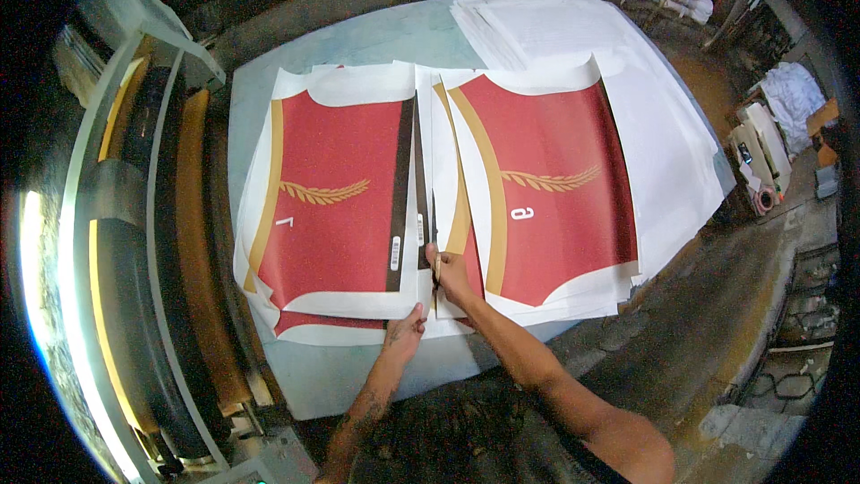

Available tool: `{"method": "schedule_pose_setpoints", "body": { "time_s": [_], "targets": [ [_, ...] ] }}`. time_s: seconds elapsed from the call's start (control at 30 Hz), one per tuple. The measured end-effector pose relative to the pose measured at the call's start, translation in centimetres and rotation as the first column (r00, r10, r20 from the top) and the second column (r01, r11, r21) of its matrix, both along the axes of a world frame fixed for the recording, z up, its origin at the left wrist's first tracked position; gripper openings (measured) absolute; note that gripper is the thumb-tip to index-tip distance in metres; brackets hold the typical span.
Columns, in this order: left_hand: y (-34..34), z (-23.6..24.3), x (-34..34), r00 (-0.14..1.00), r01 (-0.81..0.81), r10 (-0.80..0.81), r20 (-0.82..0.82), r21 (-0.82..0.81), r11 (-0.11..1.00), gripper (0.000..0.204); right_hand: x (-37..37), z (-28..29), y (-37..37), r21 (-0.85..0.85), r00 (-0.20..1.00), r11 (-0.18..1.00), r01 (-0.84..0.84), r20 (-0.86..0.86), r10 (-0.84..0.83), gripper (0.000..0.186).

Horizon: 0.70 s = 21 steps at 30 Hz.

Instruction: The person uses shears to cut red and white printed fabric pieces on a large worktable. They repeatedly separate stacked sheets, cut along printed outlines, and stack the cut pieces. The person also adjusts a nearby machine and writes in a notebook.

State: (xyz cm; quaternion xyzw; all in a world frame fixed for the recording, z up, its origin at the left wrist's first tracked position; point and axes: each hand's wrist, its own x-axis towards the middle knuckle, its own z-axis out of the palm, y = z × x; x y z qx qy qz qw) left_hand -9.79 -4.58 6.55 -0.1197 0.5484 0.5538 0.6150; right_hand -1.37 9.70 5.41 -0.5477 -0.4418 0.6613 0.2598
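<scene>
My right hand (452, 278) grips a pair of scissors (436, 262), its blades pointing away from me along the white strip between two printed panels. Fingers closed at the near edge of the sheets, my left hand (405, 330) pinches the paper just left of the scissors. To the left lies a printed red panel (336, 143) with a gold border, a dark band and a gold wheat ear. A similar red panel (564, 143) lies to the right, its left edge overlapping other printed sheets. White margins surround both shapes. How many sheets lie beneath is hidden.
The pale blue-green table (358, 45) carries a wide stack of white sheets (573, 31) at the back right. Close on the left stands a machine with long rollers (202, 251). White cloth (790, 94) and boxes sit at the far right.
</scene>
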Motion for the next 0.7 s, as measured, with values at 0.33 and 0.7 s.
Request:
{"method": "schedule_pose_setpoints", "body": {
  "time_s": [0.33, 0.7],
  "targets": [
    [-0.4, 0.1, -0.8, 0.994, 0.110, -0.110, -0.018, -0.001, 0.994, 0.023, -5.6, -2.9, 15.7, 0.036, 0.997, 0.997, 0.068, 0.027, -0.069, 0.063],
    [-3.0, 0.1, -0.3, 0.201, 0.638, -0.507, -0.838, -0.281, 0.717, 0.022, -8.8, -1.3, 28.8, 0.072, 0.999, 0.997, 0.008, -0.054, -0.004, 0.065]
  ]
}}
